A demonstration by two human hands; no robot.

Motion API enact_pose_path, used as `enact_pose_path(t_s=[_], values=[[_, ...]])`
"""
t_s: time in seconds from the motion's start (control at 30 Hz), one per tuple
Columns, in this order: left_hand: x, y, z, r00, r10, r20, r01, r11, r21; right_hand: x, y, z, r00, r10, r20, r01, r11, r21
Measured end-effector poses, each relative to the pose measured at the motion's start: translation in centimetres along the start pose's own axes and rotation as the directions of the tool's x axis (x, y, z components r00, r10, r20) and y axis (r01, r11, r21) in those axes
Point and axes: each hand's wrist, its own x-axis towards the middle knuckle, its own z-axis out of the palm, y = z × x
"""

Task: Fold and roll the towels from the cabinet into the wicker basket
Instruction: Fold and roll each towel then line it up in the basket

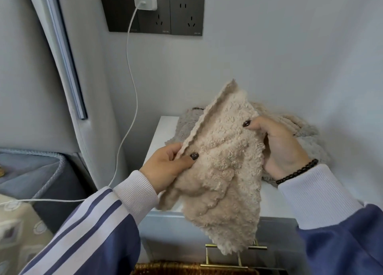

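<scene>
A fluffy beige towel (223, 171) hangs in the air in front of the white cabinet (163, 134). My left hand (165, 167) pinches its left edge between thumb and fingers. My right hand (277, 144) grips its upper right edge, thumb on the front. The towel droops to a point below both hands. More grey and beige towels (298, 127) lie heaped on the cabinet top behind it. The rim of the wicker basket (186, 268) shows at the bottom edge, below the cabinet front.
A brass drawer handle (234, 252) sits on the cabinet front above the basket. A white charger cable (132, 84) runs from the wall socket (151, 11) down to the left. A padded headboard and bed (31, 171) fill the left side.
</scene>
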Motion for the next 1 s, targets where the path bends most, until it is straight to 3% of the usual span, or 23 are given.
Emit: enact_pose_path(t_s=[0.13, 0.17, 0.37, 0.47, 0.53, 0.7, 0.83, 0.93, 1.0], values=[[-1.0, 0.4, 0.0, 0.998, -0.002, 0.057, 0.001, 1.0, 0.024, -1.5, -0.7, 0.1, 0.971, 0.07, 0.229, -0.066, 0.998, -0.024], [-1.1, 0.4, -0.1, 0.998, -0.008, 0.065, 0.005, 0.999, 0.045, -1.7, -0.6, -0.1, 0.968, 0.094, 0.234, -0.081, 0.994, -0.068], [-1.3, 1.0, -1.5, 0.995, -0.013, 0.095, -0.005, 0.981, 0.196, -1.3, -1.1, -2.8, 0.992, 0.082, -0.091, -0.109, 0.93, -0.35], [-1.7, 1.6, -2.9, 0.984, -0.071, 0.163, 0.019, 0.953, 0.301, -1.7, -2.1, -4.8, 0.986, 0.019, -0.164, -0.087, 0.903, -0.42], [-1.9, 1.7, -3.7, 0.977, -0.093, 0.193, 0.025, 0.944, 0.33, -2.3, -2.8, -5.8, 0.993, 0.039, -0.113, -0.082, 0.907, -0.412], [-2.6, 2.5, -4.9, 0.953, -0.073, 0.293, 0.017, 0.982, 0.19, -4.6, -3.9, -8.0, 0.985, 0.165, 0.055, -0.117, 0.86, -0.496], [-3.5, 3.1, -5.8, 0.879, -0.185, 0.44, 0.063, 0.959, 0.277, -5.8, -4.4, -9.3, 0.978, 0.17, 0.119, -0.095, 0.877, -0.47], [-3.4, 2.9, -5.9, 0.888, -0.145, 0.437, 0.014, 0.957, 0.289, -6.1, -4.6, -10.0, 0.966, 0.221, 0.136, -0.149, 0.9, -0.409], [-3.3, 2.9, -6.0, 0.897, -0.106, 0.429, 0.014, 0.977, 0.213, -6.2, -4.8, -9.9, 0.959, 0.245, 0.144, -0.151, 0.868, -0.472]])
